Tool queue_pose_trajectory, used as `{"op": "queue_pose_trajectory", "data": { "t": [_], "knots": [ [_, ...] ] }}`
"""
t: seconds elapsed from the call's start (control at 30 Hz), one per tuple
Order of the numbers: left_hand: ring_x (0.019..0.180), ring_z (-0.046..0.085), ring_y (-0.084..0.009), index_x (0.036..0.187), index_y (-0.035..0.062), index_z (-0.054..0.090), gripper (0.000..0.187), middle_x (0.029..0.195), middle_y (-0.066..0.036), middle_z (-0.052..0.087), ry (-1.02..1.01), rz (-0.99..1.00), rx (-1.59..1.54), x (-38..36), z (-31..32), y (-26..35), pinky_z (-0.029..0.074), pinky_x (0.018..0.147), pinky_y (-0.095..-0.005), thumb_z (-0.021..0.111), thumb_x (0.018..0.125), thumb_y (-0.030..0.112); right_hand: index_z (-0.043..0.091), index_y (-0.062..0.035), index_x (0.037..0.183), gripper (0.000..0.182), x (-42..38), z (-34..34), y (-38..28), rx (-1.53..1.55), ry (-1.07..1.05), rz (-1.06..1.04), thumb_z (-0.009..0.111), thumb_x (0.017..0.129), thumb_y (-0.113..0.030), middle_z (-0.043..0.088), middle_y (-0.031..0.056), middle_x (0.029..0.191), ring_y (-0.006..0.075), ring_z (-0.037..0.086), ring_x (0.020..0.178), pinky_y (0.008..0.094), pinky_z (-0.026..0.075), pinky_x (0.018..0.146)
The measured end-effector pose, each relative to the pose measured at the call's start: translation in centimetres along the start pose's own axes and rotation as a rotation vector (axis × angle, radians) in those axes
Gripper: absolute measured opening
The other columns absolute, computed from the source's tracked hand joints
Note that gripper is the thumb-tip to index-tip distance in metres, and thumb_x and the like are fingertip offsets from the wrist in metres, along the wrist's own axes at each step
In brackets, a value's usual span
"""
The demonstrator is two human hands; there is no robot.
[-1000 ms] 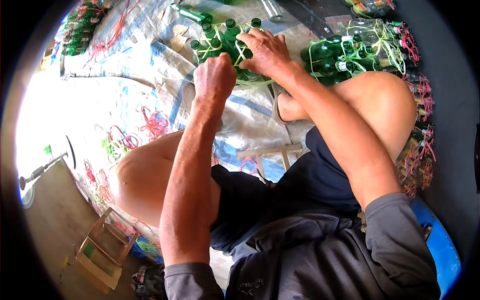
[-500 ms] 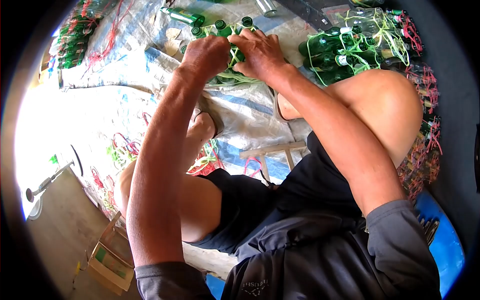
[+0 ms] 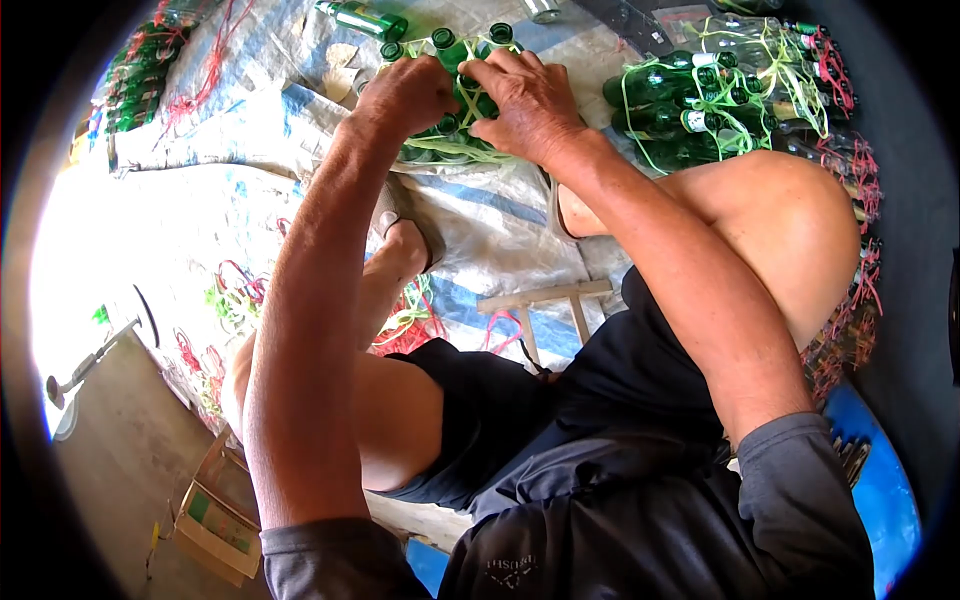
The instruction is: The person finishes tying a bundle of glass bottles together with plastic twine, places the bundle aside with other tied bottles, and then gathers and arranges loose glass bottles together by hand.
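At the top of the view stands a bundle of green glass bottles [image 3: 445, 42], bound with pale green plastic twine [image 3: 480, 150]. My left hand [image 3: 408, 95] is closed in a fist at the bundle's left side; the twine runs into it, though the fingertips are hidden. On the right side, my right hand [image 3: 525, 108] curls over the bottles, with thumb and fingers apart around one of them. Open bottle necks show just beyond my knuckles. Parts of the bundle are covered by both hands.
More tied green bottles [image 3: 670, 100] lie at the right, beside clear bottles [image 3: 740, 35]. A loose green bottle [image 3: 365, 18] lies at the top left. Red twine [image 3: 215, 85], a wooden stool [image 3: 545, 295] and a cardboard box [image 3: 215, 525] are around me.
The view has shifted slightly. My hands stay at the bundle, with the right hand a little farther from the left and more green bottle showing between them.
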State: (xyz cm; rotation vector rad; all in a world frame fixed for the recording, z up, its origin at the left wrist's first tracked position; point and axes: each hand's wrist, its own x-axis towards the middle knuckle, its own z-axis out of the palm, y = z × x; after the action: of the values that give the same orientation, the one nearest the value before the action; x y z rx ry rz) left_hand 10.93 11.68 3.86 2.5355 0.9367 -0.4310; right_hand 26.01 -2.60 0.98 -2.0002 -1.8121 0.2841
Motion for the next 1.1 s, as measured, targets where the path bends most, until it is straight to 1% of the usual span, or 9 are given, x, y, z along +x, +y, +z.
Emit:
{"op": "queue_pose_trajectory", "data": {
  "t": [0.33, 0.43, 0.57, 0.73, 0.83, 0.9, 1.0, 1.03, 1.1],
  "knots": [
    [0.097, 0.078, -0.0386, 0.100, 0.0193, 0.085, 0.020, 0.099, -0.015, 0.080, 0.161, -0.077, 0.011, -1.8, 1.7, 0.3, 0.062, 0.086, -0.0513, 0.079, 0.092, 0.037, 0.066, -0.0234, 0.142, 0.072, -0.2, -0.4, -0.1, 0.004, -0.014, 0.005, 0.090, 0.075, -0.028, 0.065, 0.0005, 0.125, 0.0280, 0.062, 0.122, 0.0495, 0.049, 0.103],
    [0.096, 0.078, -0.0390, 0.098, 0.0175, 0.085, 0.021, 0.098, -0.015, 0.080, 0.201, -0.087, 0.011, -2.5, 2.1, 0.3, 0.062, 0.085, -0.0518, 0.077, 0.094, 0.037, 0.065, -0.0261, 0.140, 0.070, 0.1, -0.5, -0.1, 0.028, -0.080, 0.032, 0.091, 0.075, -0.028, 0.063, 0.0006, 0.133, 0.0283, 0.058, 0.132, 0.0533, 0.046, 0.103],
    [0.093, 0.077, -0.0411, 0.097, 0.0146, 0.084, 0.025, 0.096, -0.017, 0.079, 0.306, -0.166, -0.123, -3.6, 3.8, -0.1, 0.062, 0.084, -0.0523, 0.077, 0.094, 0.039, 0.065, -0.0231, 0.143, 0.075, -0.1, -0.2, -0.1, 0.025, -0.007, 0.006, 0.093, 0.074, -0.029, 0.065, 0.0021, 0.126, 0.0295, 0.062, 0.123, 0.0488, 0.050, 0.103],
    [0.089, 0.076, -0.0419, 0.098, 0.0137, 0.084, 0.023, 0.092, -0.018, 0.078, 0.416, -0.291, -0.164, -4.4, 4.8, 1.2, 0.061, 0.081, -0.0517, 0.077, 0.094, 0.035, 0.065, -0.0232, 0.142, 0.076, 0.0, -0.1, -0.1, 0.012, -0.005, 0.011, 0.094, 0.073, -0.031, 0.065, 0.0024, 0.126, 0.0301, 0.062, 0.123, 0.0489, 0.050, 0.103],
    [0.085, 0.075, -0.0432, 0.100, 0.0126, 0.084, 0.023, 0.089, -0.020, 0.077, 0.468, -0.324, -0.205, -5.1, 5.3, 1.6, 0.059, 0.078, -0.0516, 0.075, 0.096, 0.033, 0.064, -0.0263, 0.141, 0.072, 0.3, 0.0, 0.0, 0.037, -0.056, 0.038, 0.091, 0.074, -0.029, 0.064, 0.0013, 0.133, 0.0293, 0.058, 0.132, 0.0552, 0.047, 0.103],
    [0.081, 0.075, -0.0454, 0.102, 0.0101, 0.083, 0.023, 0.086, -0.023, 0.075, 0.526, -0.308, -0.294, -5.7, 5.8, 1.8, 0.058, 0.074, -0.0513, 0.073, 0.098, 0.030, 0.065, -0.0262, 0.140, 0.072, 0.4, 0.1, 0.1, 0.054, -0.047, 0.040, 0.091, 0.073, -0.029, 0.064, 0.0015, 0.133, 0.0296, 0.058, 0.132, 0.0555, 0.047, 0.103],
    [0.086, 0.074, -0.0470, 0.099, 0.0088, 0.082, 0.026, 0.088, -0.024, 0.075, 0.609, -0.371, -0.309, -7.2, 7.2, 2.7, 0.058, 0.079, -0.0558, 0.068, 0.099, 0.031, 0.065, -0.0258, 0.139, 0.071, 0.5, 0.2, 0.0, 0.072, -0.032, 0.040, 0.090, 0.073, -0.029, 0.064, 0.0018, 0.132, 0.0302, 0.059, 0.131, 0.0557, 0.048, 0.102],
    [0.083, 0.076, -0.0430, 0.105, 0.0048, 0.082, 0.022, 0.091, -0.024, 0.076, 0.631, -0.384, -0.341, -7.6, 7.8, 2.8, 0.059, 0.075, -0.0475, 0.074, 0.097, 0.023, 0.065, -0.0256, 0.138, 0.071, 0.5, 0.3, 0.0, 0.077, -0.027, 0.038, 0.090, 0.072, -0.028, 0.065, 0.0019, 0.132, 0.0304, 0.059, 0.131, 0.0557, 0.048, 0.102],
    [0.083, 0.075, -0.0440, 0.104, 0.0055, 0.082, 0.023, 0.088, -0.023, 0.076, 0.782, -0.376, -0.486, -8.6, 8.8, 3.5, 0.059, 0.076, -0.0493, 0.073, 0.098, 0.025, 0.065, -0.0250, 0.137, 0.069, 0.6, 0.2, -0.1, 0.067, -0.033, 0.053, 0.089, 0.072, -0.028, 0.065, 0.0021, 0.131, 0.0310, 0.060, 0.130, 0.0561, 0.049, 0.101]
  ]
}}
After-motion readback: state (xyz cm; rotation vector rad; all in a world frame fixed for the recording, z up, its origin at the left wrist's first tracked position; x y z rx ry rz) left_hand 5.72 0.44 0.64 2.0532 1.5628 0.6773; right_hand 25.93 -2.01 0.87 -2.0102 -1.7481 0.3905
